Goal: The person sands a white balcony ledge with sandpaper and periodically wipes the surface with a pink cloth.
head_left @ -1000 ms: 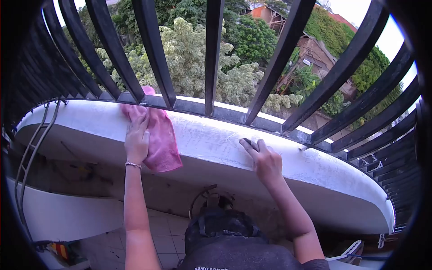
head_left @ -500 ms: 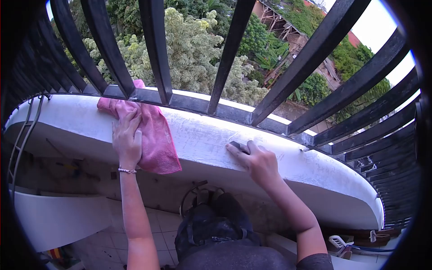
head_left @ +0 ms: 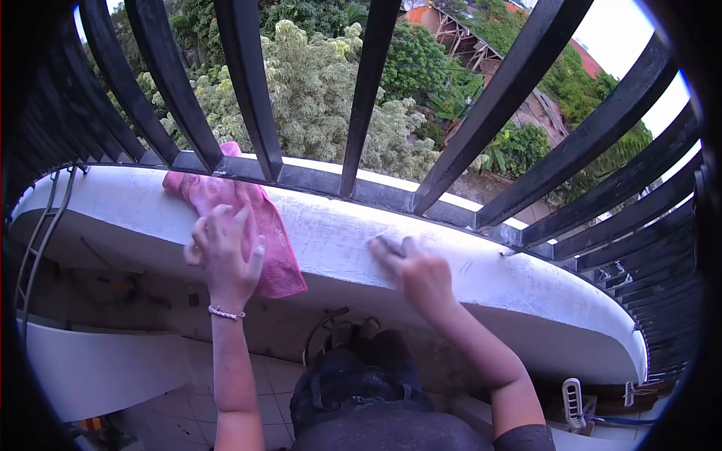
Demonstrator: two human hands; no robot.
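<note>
A pink cloth [head_left: 259,240] drapes over the white curved ledge [head_left: 323,233], its upper end pushed between the railing bars. My left hand [head_left: 227,252] hovers in front of the cloth with fingers apart and slightly bent, gripping nothing. Farther right, my right hand [head_left: 421,274] presses a small dark grey block [head_left: 387,246] against the ledge's face; motion blurs the fingers, and they hide most of the block. Faint scratches and patchy marks show on the white surface around it.
Black metal railing bars [head_left: 368,98] rise from a rail along the ledge top, with trees [head_left: 308,98] beyond. A thin metal ladder [head_left: 45,233] leans at the left. Below lies a tiled floor [head_left: 195,398]; a white plastic item [head_left: 573,402] sits at lower right.
My left hand has come off the cloth and moved slightly right and down, its fingers spreading. My right hand has shifted a little left with the block along the ledge.
</note>
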